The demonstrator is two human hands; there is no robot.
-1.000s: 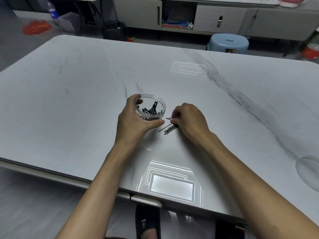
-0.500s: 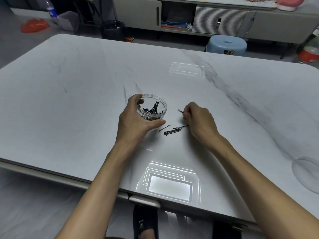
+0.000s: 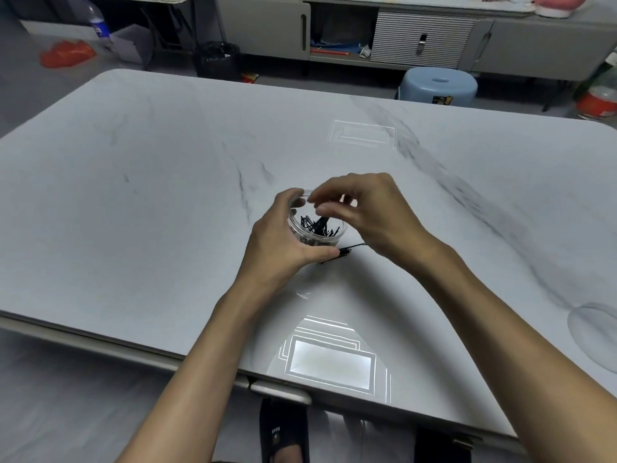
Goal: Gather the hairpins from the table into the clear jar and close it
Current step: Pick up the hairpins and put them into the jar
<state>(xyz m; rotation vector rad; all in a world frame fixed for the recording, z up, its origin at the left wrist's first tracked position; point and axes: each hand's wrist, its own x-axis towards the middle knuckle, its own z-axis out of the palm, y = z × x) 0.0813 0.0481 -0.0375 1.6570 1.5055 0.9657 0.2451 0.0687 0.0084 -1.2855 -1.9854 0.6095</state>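
Observation:
A small clear jar (image 3: 309, 237) stands near the middle of the white marble table (image 3: 133, 202), open at the top, with several black hairpins (image 3: 319, 225) inside. My left hand (image 3: 280, 243) wraps around its left and near side. My right hand (image 3: 370, 212) hovers over the jar's mouth, thumb and forefinger pinched on a hairpin that points down into it. A few more loose hairpins (image 3: 345, 251) lie on the table just right of the jar, partly under my right hand.
A round clear disc (image 3: 594, 339), perhaps the lid, lies at the table's right edge. Beyond the far edge are a blue stool (image 3: 439, 86), a black bin (image 3: 217, 60) and grey cabinets (image 3: 420, 35). Bright light reflections sit on the table's near side.
My right hand lifted off the hairpin pile with a pin and moved left and up over the jar's mouth. My left hand stayed on the jar.

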